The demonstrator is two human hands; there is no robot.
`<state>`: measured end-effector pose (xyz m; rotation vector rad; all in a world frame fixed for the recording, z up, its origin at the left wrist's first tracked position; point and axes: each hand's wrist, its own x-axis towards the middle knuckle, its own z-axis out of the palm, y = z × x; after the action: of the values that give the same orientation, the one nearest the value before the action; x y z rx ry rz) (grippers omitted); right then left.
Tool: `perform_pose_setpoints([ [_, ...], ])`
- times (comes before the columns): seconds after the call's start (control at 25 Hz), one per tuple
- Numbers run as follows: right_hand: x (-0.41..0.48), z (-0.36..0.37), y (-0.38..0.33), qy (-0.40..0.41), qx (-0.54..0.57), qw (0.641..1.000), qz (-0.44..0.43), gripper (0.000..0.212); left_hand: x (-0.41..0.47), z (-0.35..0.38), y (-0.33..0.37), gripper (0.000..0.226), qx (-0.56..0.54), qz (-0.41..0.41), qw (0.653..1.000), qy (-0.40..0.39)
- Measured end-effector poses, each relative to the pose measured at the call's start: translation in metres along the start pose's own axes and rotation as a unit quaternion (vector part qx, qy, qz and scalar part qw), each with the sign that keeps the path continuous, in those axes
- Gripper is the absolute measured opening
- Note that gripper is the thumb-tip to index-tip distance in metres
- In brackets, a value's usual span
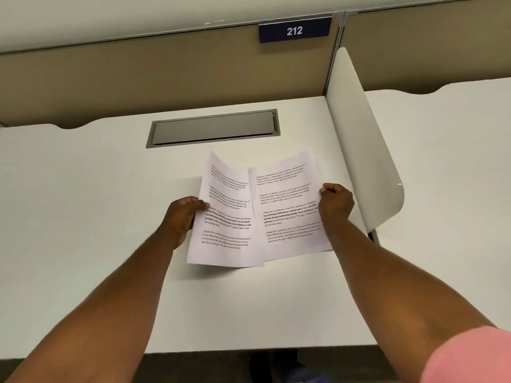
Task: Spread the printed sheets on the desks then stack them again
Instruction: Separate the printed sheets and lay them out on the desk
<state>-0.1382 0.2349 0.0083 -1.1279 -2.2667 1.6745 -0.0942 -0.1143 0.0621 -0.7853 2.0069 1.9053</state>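
Sheets of printed paper sit at the middle of the frame, held just above the white counter (83,189). We grip the left sheet (226,217) with our left hand (182,217), thumb on top at its left edge and fingers curled underneath. Our right hand (336,201) pinches the right edge of the right sheet (290,208), closed tight on it. The left sheet overlaps the right one along its inner edge, and its upper part bows up, so it is not lying flat; whether the lower corners of either sheet touch the counter, we cannot tell. How many sheets each hand holds is also unclear.

We judge that we are either parting the sheets to lay them out or bringing them together; one look does not settle which. If spreading, we do well to draw our hands apart until the overlap clears, then lower each sheet flat, letting the near edge land first so air slips out and the paper does not skate. There is bare counter toward the left of the frame; on the right a white divider (359,150) stands close, so the right sheet has little room to travel. The grey hatch (213,128) toward the upper middle is best kept uncovered. If stacking, we square the edges before letting go.
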Motion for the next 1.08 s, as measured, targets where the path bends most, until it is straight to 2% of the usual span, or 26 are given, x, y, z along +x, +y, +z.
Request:
perform_pose_setpoints([
  [0.16, 0.016, 0.011, 0.008, 0.009, -0.057, 0.998, 0.026, 0.024, 0.011, 0.0, 0.005, 0.016, -0.022, -0.015, 0.999, 0.03],
  [0.32, 0.017, 0.016, 0.011, 0.021, -0.088, 0.996, 0.023, 0.03, 0.016, 0.003, 0.01, 0.014, -0.034, -0.009, 0.999, 0.028],
  [0.48, 0.006, 0.019, 0.004, 0.038, -0.057, 0.998, 0.003, 0.028, 0.01, 0.005, 0.019, 0.008, -0.05, 0.001, 0.999, 0.001],
  [0.52, 0.002, 0.022, 0.003, 0.026, -0.021, 0.999, 0.007, 0.026, 0.008, 0.004, 0.022, 0.017, -0.055, 0.003, 0.998, -0.014],
  [0.6, -0.005, 0.03, -0.004, -0.044, 0.128, 0.989, 0.054, 0.019, 0.004, 0.001, 0.03, 0.034, -0.06, 0.006, 0.998, -0.037],
  [0.68, -0.019, 0.039, -0.017, -0.156, 0.273, 0.941, 0.126, 0.02, 0.002, -0.003, 0.039, 0.039, -0.066, 0.013, 0.996, -0.053],
  [0.72, -0.026, 0.045, -0.023, -0.203, 0.301, 0.922, 0.138, 0.025, 0.001, -0.007, 0.044, 0.039, -0.071, 0.019, 0.995, -0.062],
  [0.8, -0.044, 0.06, -0.033, -0.254, 0.302, 0.91, 0.129, 0.031, 0.001, -0.017, 0.054, 0.039, -0.082, 0.031, 0.993, -0.08],
  [0.92, -0.071, 0.087, -0.042, -0.284, 0.263, 0.915, 0.113, 0.033, 0.002, -0.04, 0.068, 0.044, -0.096, 0.043, 0.987, -0.118],
  [1.08, -0.113, 0.128, -0.051, -0.329, 0.199, 0.917, 0.109, 0.026, 0.006, -0.072, 0.084, 0.046, -0.121, 0.053, 0.976, -0.171],
])
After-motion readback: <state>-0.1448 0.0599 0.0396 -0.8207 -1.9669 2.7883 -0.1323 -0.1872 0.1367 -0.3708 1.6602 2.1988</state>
